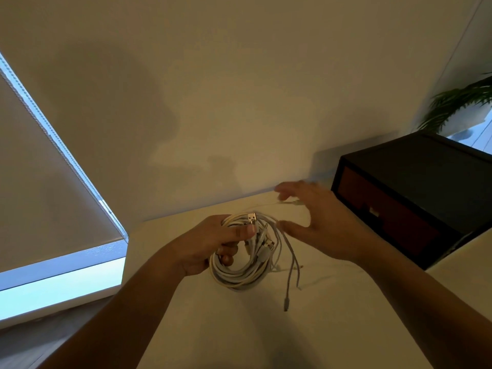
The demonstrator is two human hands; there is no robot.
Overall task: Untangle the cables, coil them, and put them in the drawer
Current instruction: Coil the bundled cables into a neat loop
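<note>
A bundle of white cables (239,272) is wound in a loose coil above the pale table (332,315). My left hand (213,243) grips the coil's upper left side, thumb pressed across the strands. A USB plug (251,217) sticks out at the coil's top. Several loose ends (288,283) dangle from its right side down to the table. My right hand (316,219) hovers just right of the coil, fingers spread and blurred, with a thin strand (266,205) running past its fingertips. The dark drawer unit (415,198) stands at the right with its reddish drawer front closed.
A beige wall rises directly behind the table. A window with a roller blind (40,169) is at the left, beside the table's left edge. A green plant (458,102) shows behind the drawer unit at the far right.
</note>
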